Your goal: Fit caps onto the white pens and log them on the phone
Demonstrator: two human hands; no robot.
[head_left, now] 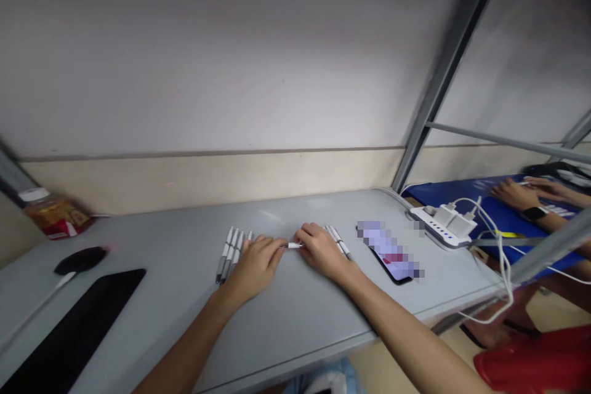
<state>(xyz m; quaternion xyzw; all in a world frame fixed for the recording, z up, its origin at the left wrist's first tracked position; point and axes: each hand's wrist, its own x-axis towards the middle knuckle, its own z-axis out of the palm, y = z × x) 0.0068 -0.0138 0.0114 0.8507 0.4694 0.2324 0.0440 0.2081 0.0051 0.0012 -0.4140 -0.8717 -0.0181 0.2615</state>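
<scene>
Between my two hands a white pen [292, 245] with a dark section lies sideways, just over the grey desk. My left hand [259, 261] has its fingers closed on the pen's left end. The other end is in the closed fingers of my right hand [319, 250]. Several white and grey pens [228, 253] lie side by side, partly hidden by my left hand. To the right of my right hand are more white pens [339, 241], partly covered by it.
A phone [388, 252], lit up, and a power strip [438, 228] with white cables lie to the right. At left are a jar [58, 215], a black disc [80, 260] and a black mat [78, 326]. Another person's hands [517, 194] work at the blue desk beyond the metal post.
</scene>
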